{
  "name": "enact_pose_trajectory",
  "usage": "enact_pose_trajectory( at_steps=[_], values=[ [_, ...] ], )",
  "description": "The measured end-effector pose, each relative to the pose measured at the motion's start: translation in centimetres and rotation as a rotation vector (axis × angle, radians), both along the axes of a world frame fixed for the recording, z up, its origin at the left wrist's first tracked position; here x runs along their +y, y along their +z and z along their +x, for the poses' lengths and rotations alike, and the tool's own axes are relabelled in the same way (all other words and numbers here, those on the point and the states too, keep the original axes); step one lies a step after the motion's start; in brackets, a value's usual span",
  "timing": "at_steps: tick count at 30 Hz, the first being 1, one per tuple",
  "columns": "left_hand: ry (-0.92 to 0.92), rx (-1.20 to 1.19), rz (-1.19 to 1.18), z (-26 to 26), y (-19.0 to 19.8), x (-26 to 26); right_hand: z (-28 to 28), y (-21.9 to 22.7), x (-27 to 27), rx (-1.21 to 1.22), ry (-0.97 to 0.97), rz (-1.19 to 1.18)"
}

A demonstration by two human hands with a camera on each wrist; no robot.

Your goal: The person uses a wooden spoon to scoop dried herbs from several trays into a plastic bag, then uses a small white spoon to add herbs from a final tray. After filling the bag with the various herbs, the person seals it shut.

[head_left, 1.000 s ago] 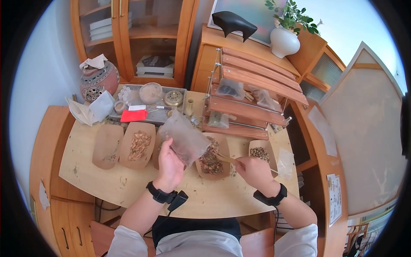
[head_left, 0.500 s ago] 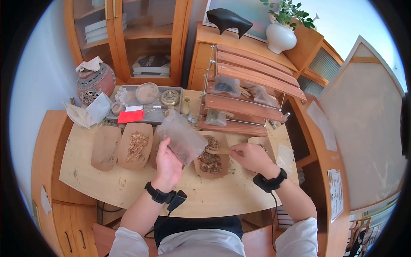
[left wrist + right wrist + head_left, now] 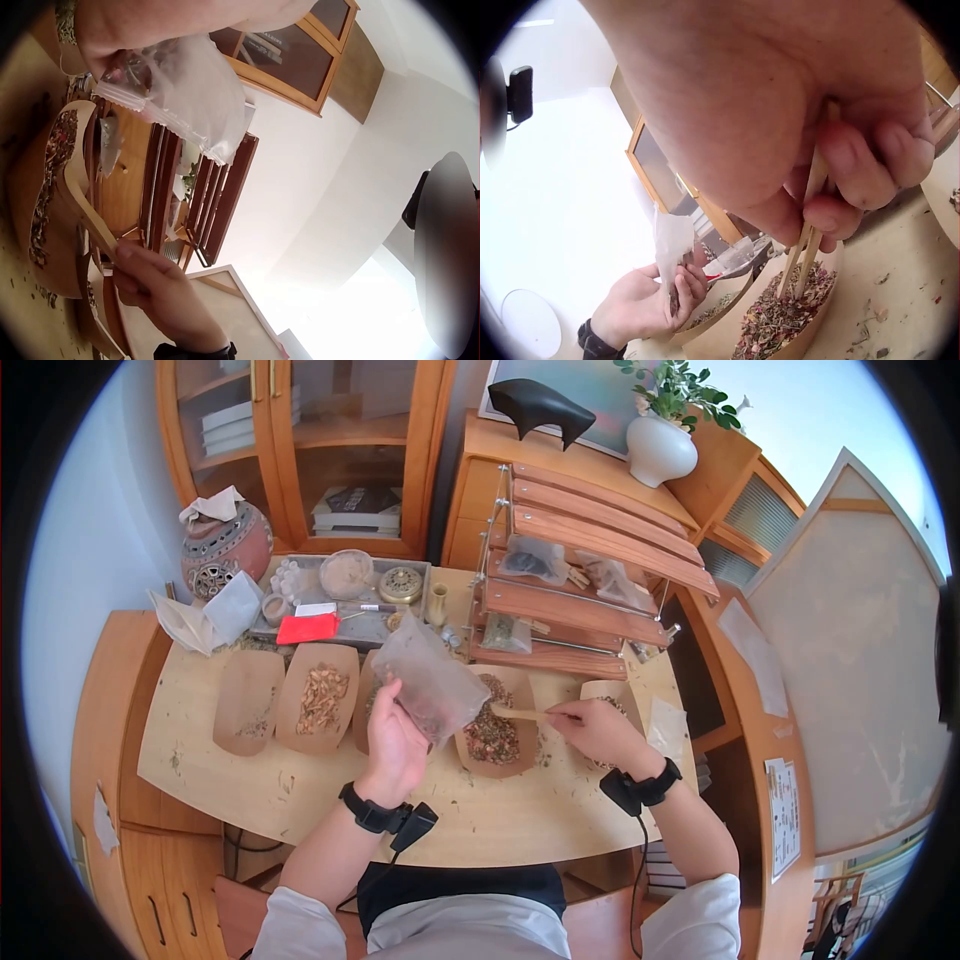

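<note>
My left hand holds a translucent zip bag with some plant bits at its bottom, tilted beside a paper tray of mixed dried petals and herbs. In the left wrist view the bag's zip edge faces that tray. Wooden tongs are pinched in my right hand, their tips in the dried mix. The head view has the right hand to the right of the tray, the tongs reaching leftward.
More paper trays stand left, one with tan pieces, and one at right partly behind my right hand. Behind are a grey tray of small containers and a wooden rack with bags. Crumbs lie scattered on the table.
The tongs have shifted left and up in the dried mix, with the right hand moving slightly the same way. The left hand keeps the bag in nearly the same place.
</note>
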State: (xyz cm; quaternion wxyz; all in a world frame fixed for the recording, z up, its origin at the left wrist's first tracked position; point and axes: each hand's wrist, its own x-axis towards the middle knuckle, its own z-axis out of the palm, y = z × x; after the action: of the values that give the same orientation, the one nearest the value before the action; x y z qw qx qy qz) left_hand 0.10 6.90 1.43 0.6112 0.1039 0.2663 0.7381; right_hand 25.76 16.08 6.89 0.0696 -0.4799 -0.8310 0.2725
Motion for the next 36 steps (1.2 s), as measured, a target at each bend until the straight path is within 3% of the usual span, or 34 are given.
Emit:
enact_pose_trajectory(
  at_steps=[5, 11, 23, 29, 36],
  values=[
    [-0.008, -0.006, -0.005, 0.0, -0.1, 0.0, 0.5, 0.0, 0.6, -0.131, -0.051, -0.065],
    [0.021, -0.012, -0.032, 0.2, 0.1, 0.1, -1.5, -0.5, -0.1, -0.014, -0.042, -0.187],
    [0.008, -0.011, 0.007, -0.1, -0.3, 0.1, -3.1, -0.2, -3.1, -0.020, 0.001, 0.033],
    [-0.011, -0.008, -0.003, -0.1, 0.2, -0.1, -1.3, 0.8, -4.7, 0.019, 0.187, 0.204],
    [-0.002, -0.031, -0.006, 0.0, 0.0, 0.1, -2.1, -1.1, -5.8, 0.003, 0.169, 0.497]
  ],
)
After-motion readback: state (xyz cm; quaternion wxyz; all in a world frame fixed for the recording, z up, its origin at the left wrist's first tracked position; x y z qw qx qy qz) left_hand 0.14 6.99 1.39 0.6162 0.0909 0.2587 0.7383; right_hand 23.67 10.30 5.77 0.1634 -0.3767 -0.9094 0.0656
